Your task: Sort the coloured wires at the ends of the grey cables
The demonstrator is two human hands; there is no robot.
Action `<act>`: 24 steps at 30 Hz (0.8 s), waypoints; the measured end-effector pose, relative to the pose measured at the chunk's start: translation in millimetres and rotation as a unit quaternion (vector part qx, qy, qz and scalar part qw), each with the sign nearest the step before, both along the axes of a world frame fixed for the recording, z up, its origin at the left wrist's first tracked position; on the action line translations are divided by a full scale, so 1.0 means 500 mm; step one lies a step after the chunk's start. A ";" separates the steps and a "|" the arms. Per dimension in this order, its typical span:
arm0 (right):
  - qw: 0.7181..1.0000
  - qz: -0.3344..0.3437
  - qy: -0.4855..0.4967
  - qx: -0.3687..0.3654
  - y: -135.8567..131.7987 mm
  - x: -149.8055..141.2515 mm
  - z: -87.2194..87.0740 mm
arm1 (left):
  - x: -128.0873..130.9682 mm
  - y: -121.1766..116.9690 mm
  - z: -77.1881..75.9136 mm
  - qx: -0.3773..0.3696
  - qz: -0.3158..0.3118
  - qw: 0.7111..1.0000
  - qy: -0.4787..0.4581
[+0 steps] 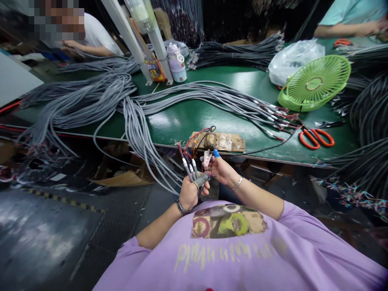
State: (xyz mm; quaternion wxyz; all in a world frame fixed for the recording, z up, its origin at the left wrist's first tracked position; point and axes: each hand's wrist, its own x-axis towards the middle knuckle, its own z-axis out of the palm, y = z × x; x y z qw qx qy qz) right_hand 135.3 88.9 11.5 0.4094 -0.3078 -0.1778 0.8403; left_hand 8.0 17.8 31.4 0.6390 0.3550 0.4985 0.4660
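My left hand (189, 193) is closed around several grey cables (151, 151), whose ends point up and away from me with white sleeves and thin coloured wires (181, 150) showing. One thicker grey cable end (202, 180) lies across its fingers toward the right. Close beside it, my right hand (224, 173) has its fingers drawn together near the thin wires of that end. A blue cover (216, 153) sits on one of its fingertips. At its fingers shows a small whitish piece (207, 159); whether it is held or worn is unclear.
A worn wooden block (226, 142) with a black wire lies at the green table's (242, 125) front edge. Orange-handled scissors (317, 138), a green fan (315, 83), a plastic bag (295, 60) and a bottle (177, 64) stand beyond. More cables (87, 97) spread left; co-workers sit opposite.
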 end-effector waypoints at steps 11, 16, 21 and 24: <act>0.987 -0.074 -0.086 0.117 -0.007 -0.006 -0.012 | -0.001 -0.008 0.002 0.016 0.065 0.998 -0.010; 0.986 -0.071 -0.096 0.118 0.001 -0.012 -0.022 | 0.009 0.000 -0.002 0.010 0.071 0.997 -0.011; 0.999 -0.035 -0.001 -0.011 0.015 -0.019 -0.006 | 0.013 0.004 -0.009 0.005 0.066 0.998 -0.010; 0.998 -0.052 0.006 -0.031 0.014 -0.024 -0.001 | 0.014 0.006 -0.011 0.006 0.055 0.998 -0.002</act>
